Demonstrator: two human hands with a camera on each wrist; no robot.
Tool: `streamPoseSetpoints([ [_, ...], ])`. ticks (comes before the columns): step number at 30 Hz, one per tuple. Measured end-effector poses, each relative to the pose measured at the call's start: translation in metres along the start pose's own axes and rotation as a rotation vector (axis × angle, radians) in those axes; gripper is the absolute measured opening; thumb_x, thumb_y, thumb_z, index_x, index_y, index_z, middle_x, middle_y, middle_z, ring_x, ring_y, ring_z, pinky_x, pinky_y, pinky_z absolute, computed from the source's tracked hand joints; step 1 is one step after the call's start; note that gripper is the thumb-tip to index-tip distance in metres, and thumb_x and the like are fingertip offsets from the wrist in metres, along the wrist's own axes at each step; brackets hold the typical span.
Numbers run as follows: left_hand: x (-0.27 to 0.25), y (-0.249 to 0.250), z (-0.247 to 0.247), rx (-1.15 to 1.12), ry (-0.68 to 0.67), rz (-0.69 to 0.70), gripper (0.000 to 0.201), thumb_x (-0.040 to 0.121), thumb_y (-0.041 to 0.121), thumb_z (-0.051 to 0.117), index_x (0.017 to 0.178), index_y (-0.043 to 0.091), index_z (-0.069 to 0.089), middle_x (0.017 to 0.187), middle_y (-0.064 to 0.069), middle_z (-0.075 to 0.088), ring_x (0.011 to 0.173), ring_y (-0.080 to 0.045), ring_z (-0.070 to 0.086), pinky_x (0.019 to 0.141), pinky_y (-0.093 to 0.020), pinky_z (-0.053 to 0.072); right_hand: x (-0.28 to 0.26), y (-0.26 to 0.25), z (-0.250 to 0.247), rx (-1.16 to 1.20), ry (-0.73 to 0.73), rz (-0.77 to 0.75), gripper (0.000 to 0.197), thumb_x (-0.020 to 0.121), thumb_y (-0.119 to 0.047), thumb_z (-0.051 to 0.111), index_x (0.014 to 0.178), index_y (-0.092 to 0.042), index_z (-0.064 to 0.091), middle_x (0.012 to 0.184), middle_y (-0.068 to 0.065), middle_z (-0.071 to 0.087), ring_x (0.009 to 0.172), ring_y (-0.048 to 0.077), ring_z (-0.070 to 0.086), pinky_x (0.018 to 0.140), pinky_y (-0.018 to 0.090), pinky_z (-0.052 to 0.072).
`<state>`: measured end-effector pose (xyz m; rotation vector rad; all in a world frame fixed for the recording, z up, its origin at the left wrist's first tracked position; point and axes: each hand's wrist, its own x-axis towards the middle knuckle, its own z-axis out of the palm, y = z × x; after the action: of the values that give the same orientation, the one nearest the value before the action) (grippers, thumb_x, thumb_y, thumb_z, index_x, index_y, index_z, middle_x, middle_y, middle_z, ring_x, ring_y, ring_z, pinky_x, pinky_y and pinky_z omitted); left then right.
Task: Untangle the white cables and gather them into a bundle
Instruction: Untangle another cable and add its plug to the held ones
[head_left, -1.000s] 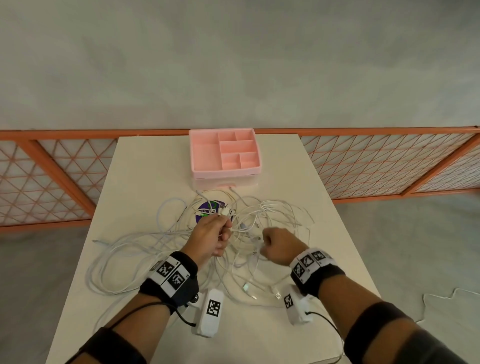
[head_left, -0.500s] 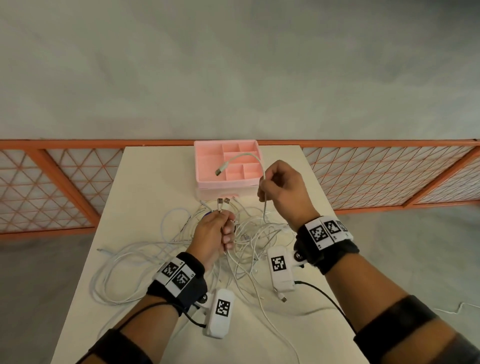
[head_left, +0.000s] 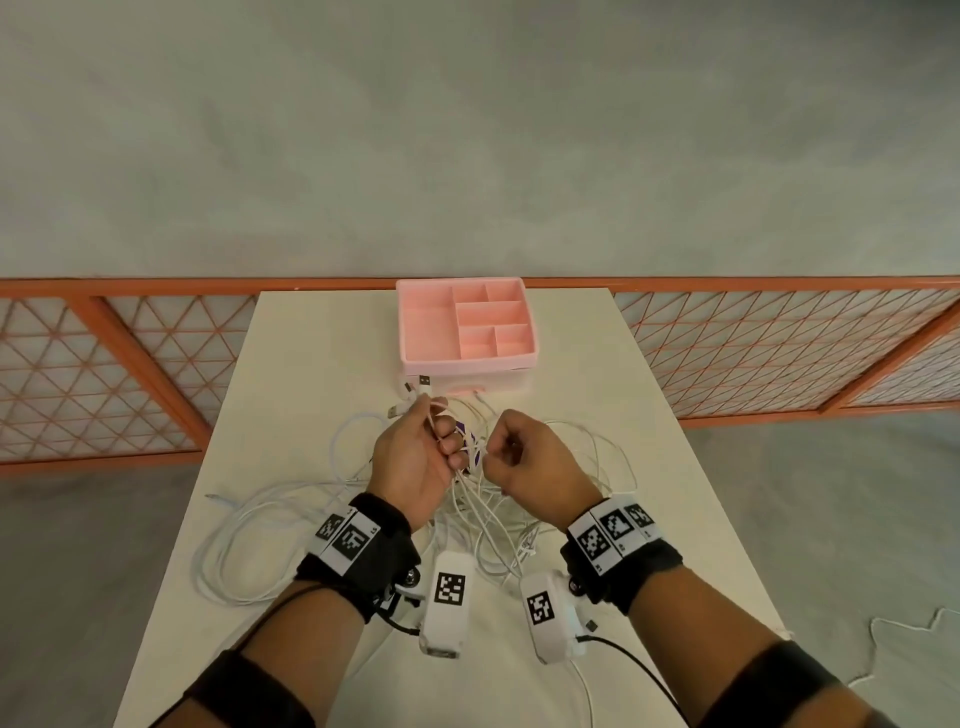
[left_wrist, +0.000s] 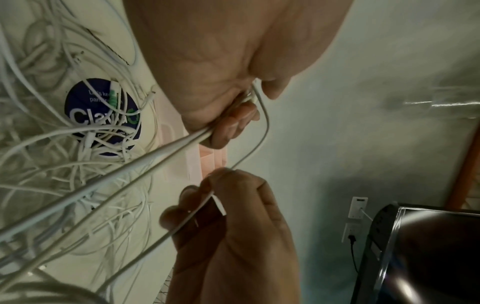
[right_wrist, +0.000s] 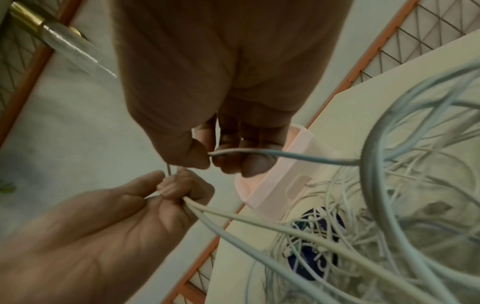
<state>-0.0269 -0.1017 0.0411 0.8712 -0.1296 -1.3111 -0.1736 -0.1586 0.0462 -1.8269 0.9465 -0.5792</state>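
Observation:
A tangle of white cables (head_left: 270, 514) sprawls over the middle of the white table (head_left: 597, 374). My left hand (head_left: 441, 441) is raised above it and grips a bunch of cable ends, with USB plugs (head_left: 423, 387) poking out past the thumb. My right hand (head_left: 496, 452) is close beside it, fingers curled, pinching one thin white cable (left_wrist: 262, 133) that loops across from the left hand (left_wrist: 233, 123). In the right wrist view the right hand's thumb and fingers (right_wrist: 213, 158) hold that cable, while the left hand (right_wrist: 182, 193) holds several strands running down to the pile (right_wrist: 389, 236).
A pink compartment tray (head_left: 467, 358) stands on a white base at the table's far end, just beyond the hands. A round dark blue sticker (left_wrist: 101, 117) lies under the cables. An orange mesh fence (head_left: 130, 374) runs behind the table. Another cable (head_left: 909, 629) lies on the floor at right.
My right hand lifted a cable end out of the tangle up over the pink tray, then came back down beside my left hand. The left hand's bunch now shows more plugs.

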Motion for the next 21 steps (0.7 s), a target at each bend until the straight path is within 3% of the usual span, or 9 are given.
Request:
streamPoseSetpoints([
  [5,0.001,-0.002,-0.004,0.118,0.085,0.082,0.027,0.106,0.023,0.042,0.086,0.01,0.055,0.069,-0.001,0.044,0.052,-0.011,0.04,0.044,-0.023,0.032,-0.011,0.015,0.004,-0.062,-0.127,0.022,0.022,0.082,-0.003,0.066,0.075,-0.021,0.054,0.062,-0.009,0.055,0.051,0.0,0.049,0.055,0.021,0.046],
  [9,0.0,-0.003,-0.004,0.182,0.162,0.109,0.032,0.107,0.025,0.041,0.081,0.011,0.054,0.07,-0.002,0.051,0.057,-0.013,0.047,0.049,-0.026,0.036,-0.02,0.033,0.001,-0.115,-0.194,0.077,0.019,0.083,-0.006,0.066,0.076,-0.021,0.056,0.065,-0.005,0.058,0.055,0.008,0.056,0.057,0.025,0.051],
  [11,-0.001,0.001,-0.005,0.115,0.174,0.12,0.034,0.108,0.026,0.039,0.079,0.013,0.05,0.06,0.001,0.047,0.054,-0.014,0.047,0.053,-0.028,0.04,-0.024,0.046,-0.004,-0.201,-0.225,0.156,0.016,0.085,-0.006,0.064,0.077,-0.018,0.056,0.067,-0.003,0.059,0.059,0.012,0.059,0.059,0.026,0.054],
  [13,-0.002,0.008,-0.006,0.051,0.146,0.141,0.036,0.108,0.028,0.035,0.077,0.015,0.048,0.054,0.004,0.036,0.047,-0.012,0.036,0.049,-0.027,0.041,-0.028,0.065,-0.013,-0.391,-0.22,0.234,0.014,0.084,-0.01,0.061,0.073,-0.017,0.055,0.071,-0.003,0.061,0.062,0.012,0.061,0.063,0.031,0.055],
  [16,0.0,0.026,-0.009,0.026,0.108,0.159,0.038,0.108,0.032,0.034,0.076,0.017,0.047,0.052,0.007,0.03,0.042,-0.008,0.024,0.039,-0.02,0.027,-0.039,0.099,-0.032,-0.609,-0.167,0.439,0.019,0.083,-0.014,0.055,0.066,-0.022,0.052,0.078,0.002,0.068,0.073,0.019,0.066,0.068,0.031,0.055],
  [18,0.0,0.038,-0.01,0.015,0.087,0.182,0.038,0.108,0.034,0.034,0.076,0.018,0.047,0.052,0.008,0.03,0.039,-0.006,0.023,0.036,-0.018,0.022,-0.048,0.116,-0.044,-0.675,-0.13,0.543,0.021,0.085,-0.016,0.055,0.067,-0.024,0.05,0.079,0.001,0.065,0.076,0.02,0.063,0.065,0.026,0.046],
  [21,0.0,0.051,-0.006,-0.009,0.069,0.218,0.039,0.108,0.035,0.034,0.075,0.018,0.049,0.051,0.008,0.03,0.039,-0.005,0.022,0.035,-0.017,0.02,-0.054,0.126,-0.057,-0.664,-0.106,0.575,0.024,0.086,-0.024,0.065,0.067,-0.025,0.051,0.076,-0.002,0.062,0.077,0.02,0.063,0.065,0.023,0.042],
])
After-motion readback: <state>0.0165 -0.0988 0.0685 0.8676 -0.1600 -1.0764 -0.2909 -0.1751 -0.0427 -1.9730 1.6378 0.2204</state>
